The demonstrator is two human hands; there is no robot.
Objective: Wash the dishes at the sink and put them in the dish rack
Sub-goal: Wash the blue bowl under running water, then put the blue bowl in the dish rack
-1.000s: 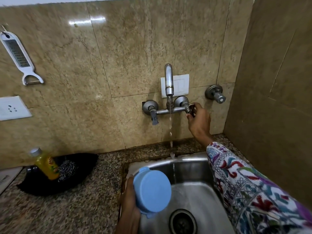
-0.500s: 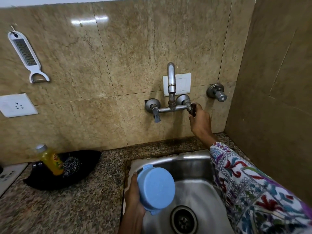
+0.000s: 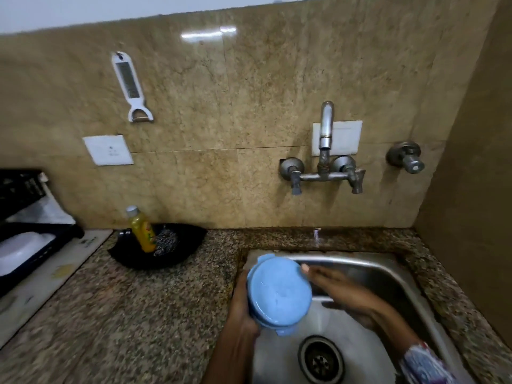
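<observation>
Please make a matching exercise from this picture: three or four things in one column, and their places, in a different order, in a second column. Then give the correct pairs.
Things:
1. blue container
2. yellow bottle
3. white peeler
4. drain

Places:
A. hanging on the tiled wall
B. in the bottom of the sink
C. standing in the black tray on the counter
D. held in the left hand over the sink

Pairs: 1-D, 2-C, 3-A, 4-B

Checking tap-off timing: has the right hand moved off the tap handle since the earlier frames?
Yes. The right hand has left the tap handle and dropped toward the sink, its fingers reaching the blue lid.
</observation>
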